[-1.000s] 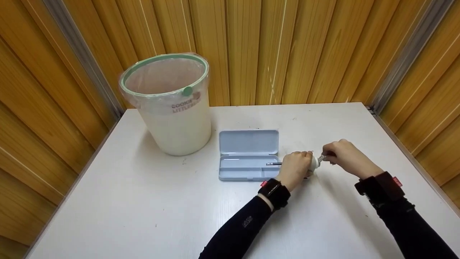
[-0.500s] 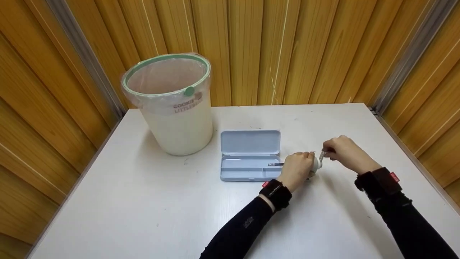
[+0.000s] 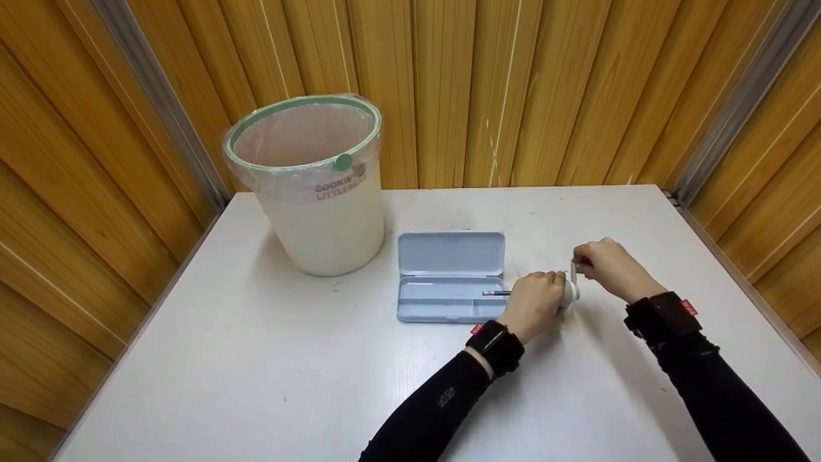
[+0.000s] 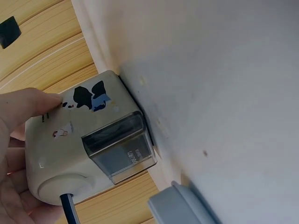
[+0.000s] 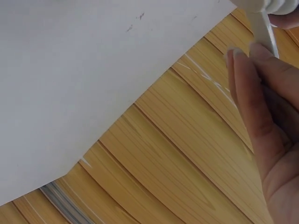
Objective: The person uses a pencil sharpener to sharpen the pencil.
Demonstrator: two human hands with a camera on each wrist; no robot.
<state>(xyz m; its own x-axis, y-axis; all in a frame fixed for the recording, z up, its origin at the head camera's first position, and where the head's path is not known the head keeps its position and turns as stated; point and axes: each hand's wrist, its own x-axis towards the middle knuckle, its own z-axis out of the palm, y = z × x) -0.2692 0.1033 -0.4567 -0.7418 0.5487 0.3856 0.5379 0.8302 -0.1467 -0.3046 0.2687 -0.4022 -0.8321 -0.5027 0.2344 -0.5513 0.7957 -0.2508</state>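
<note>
A white pencil sharpener (image 4: 60, 144) with dark animal stickers and a smoky clear drawer is gripped by the left hand (image 4: 21, 154), the thumb on its sticker side. A dark pencil (image 4: 69, 209) sticks out of its round front; in the head view the pencil (image 3: 495, 293) reaches over the blue case. The left hand (image 3: 535, 305) covers most of the sharpener (image 3: 569, 294) there. The right hand (image 3: 612, 268) pinches the end of the white crank (image 3: 574, 273); in the right wrist view its thumb and fingers (image 5: 256, 100) hold the crank arm (image 5: 262, 32).
An open pale blue pencil case (image 3: 436, 310) lies on the white table (image 3: 308, 385) just left of the left hand, its lid (image 3: 451, 254) folded back. A tall cream bin (image 3: 327, 231) with a green rim and plastic liner stands at the back left. Wood-patterned panels surround the table.
The right hand has swung the crank, its grip end now higher and above the sharpener's end. The left hand keeps its grip. The whole head view has shifted slightly.
</note>
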